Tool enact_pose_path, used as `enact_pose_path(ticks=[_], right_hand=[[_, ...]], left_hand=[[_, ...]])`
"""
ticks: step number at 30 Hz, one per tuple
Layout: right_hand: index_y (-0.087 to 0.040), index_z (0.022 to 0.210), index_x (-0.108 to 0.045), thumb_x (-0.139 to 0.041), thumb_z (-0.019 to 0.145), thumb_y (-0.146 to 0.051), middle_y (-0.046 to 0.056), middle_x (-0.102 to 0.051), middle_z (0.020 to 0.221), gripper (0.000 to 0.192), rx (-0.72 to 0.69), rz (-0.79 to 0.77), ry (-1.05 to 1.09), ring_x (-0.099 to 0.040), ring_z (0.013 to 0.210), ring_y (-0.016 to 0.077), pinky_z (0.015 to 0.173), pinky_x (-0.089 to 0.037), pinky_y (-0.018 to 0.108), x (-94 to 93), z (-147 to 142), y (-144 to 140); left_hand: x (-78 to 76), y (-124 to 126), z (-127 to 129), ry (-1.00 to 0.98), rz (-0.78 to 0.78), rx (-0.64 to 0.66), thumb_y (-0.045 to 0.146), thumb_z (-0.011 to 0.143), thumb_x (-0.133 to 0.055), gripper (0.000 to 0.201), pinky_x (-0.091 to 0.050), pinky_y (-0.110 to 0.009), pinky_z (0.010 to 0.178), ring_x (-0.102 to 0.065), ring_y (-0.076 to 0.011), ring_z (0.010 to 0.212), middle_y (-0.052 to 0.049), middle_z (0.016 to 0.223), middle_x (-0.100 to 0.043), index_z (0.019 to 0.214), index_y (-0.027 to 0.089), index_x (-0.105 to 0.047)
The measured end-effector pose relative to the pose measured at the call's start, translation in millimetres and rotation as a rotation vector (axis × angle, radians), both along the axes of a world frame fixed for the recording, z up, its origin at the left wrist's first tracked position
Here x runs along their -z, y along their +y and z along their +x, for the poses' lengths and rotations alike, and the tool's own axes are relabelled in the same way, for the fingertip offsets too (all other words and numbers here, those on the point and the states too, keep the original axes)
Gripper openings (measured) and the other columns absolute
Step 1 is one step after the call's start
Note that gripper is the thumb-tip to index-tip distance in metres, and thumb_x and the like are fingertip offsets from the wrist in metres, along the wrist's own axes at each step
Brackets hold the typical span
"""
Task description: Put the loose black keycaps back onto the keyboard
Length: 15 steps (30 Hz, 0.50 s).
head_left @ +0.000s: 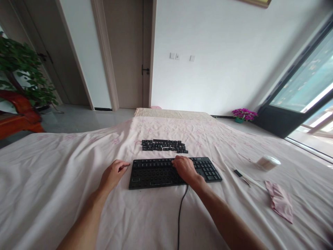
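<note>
A black keyboard lies on the cloth in front of me. Its top rows and the number pad carry keycaps, while much of the letter area shows bare key sockets. My right hand reaches over the middle of it, fingers bent together and pressed down at the upper rows; what is under the fingertips is hidden. Just off the keyboard's left edge rests my left hand, loosely curled, its index finger pointing at the edge and nothing visible in it. Behind the keyboard, loose black keycaps are laid out in rows.
A pale flowered cloth with folds covers the surface. To the right are a round white container, a dark-headed brush and a pink cloth. The keyboard's black cable runs toward me beside my right forearm.
</note>
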State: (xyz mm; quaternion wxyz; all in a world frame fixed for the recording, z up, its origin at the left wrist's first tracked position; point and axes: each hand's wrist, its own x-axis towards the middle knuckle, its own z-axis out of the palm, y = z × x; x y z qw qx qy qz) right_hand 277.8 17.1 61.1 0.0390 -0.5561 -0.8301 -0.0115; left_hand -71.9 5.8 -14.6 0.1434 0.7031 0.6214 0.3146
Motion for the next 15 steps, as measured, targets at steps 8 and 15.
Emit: enact_pose_path(ticks=[8, 15], right_hand=[[-0.014, 0.110, -0.060, -0.042, 0.088, -0.005, 0.013, -0.062, 0.105, 0.031, -0.014, 0.101, -0.151, -0.056, 0.094, 0.0239, 0.082, -0.037, 0.033, 12.1, -13, -23], [-0.014, 0.112, -0.060, -0.042, 0.087, -0.006, 0.013, -0.061, 0.107, 0.032, -0.014, 0.099, -0.170, -0.053, 0.096, 0.0243, 0.081, -0.037, 0.034, 14.2, -13, -27]], left_hand=[[3.4, 0, -1, 0.006, 0.033, 0.000, 0.034, 0.085, -0.048, 0.028, -0.049, -0.024, 0.083, -0.064, -0.0163, 0.096, -0.002, 0.106, -0.068, 0.098, 0.026, -0.071], [2.9, 0, 0, 0.006, 0.014, 0.002, 0.036, 0.086, -0.047, 0.030, -0.049, -0.024, 0.083, -0.064, -0.0164, 0.094, -0.002, 0.108, -0.067, 0.099, 0.025, -0.071]])
